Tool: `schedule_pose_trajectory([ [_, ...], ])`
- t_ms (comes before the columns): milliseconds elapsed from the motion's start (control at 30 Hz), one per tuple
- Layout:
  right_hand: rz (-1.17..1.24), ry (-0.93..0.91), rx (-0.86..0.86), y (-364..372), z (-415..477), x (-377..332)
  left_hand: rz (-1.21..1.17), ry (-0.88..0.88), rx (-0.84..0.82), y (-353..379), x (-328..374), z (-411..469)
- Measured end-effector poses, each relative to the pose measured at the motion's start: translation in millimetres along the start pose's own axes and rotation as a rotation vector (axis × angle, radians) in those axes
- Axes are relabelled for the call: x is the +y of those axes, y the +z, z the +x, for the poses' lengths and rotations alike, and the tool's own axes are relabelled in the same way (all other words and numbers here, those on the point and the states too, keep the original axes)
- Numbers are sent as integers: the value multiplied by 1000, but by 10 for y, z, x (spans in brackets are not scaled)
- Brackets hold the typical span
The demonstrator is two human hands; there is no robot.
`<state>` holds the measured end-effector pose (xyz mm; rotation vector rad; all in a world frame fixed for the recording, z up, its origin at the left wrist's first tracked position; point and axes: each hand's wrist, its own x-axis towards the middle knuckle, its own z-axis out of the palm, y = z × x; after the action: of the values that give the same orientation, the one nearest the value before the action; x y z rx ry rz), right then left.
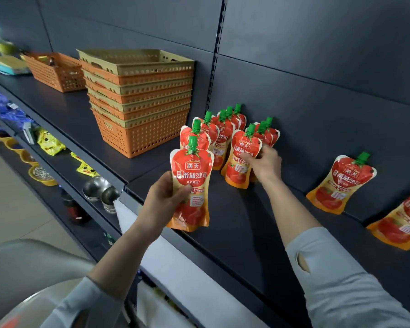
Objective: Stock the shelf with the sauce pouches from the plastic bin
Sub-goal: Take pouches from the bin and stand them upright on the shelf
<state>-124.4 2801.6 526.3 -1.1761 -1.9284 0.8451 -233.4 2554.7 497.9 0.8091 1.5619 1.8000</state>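
Your left sleeve is light grey; your right sleeve, the same grey, has a small oval hole near its cuff. Left grip and right grip are bare.

"海天 番茄沙司" on sauce pouch

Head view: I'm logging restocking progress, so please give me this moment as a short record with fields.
left hand: holds a sauce pouch upright, in front of the left row
right hand: grips the front pouch of the right row
shelf: two rows of pouches standing, green caps up
further right: two leaning pouches against the back panel
left of the rows: stacked baskets, orange and beige
source bin: cannot tell from this view
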Motion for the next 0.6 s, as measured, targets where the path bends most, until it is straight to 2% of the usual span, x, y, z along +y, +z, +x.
schedule_pose_trajectory([
  [67,13,-61,71,-140,-116,-80,6,-3,-3,40,-19,15],
  [167,87,-224,284,-332,-415,-203,31,-15,-35,121,-47,48],
  [200,106,-269,277,-372,-532,-246,35,-13,-53,158,-54,58],
  [267,136,-292,81,-394,-719,-303,42,-3,-91,233,-71,74],
  [333,180,-243,-199,-358,-827,-314,54,5,-139,300,-90,85],
  [400,246,-195,-388,-318,-873,-285,59,11,-190,357,-110,100],
  [467,288,-162,-443,-298,-878,-262,63,24,-227,406,-125,119],
  [600,262,-155,-378,-322,-815,-255,71,60,-225,471,-183,207],
])
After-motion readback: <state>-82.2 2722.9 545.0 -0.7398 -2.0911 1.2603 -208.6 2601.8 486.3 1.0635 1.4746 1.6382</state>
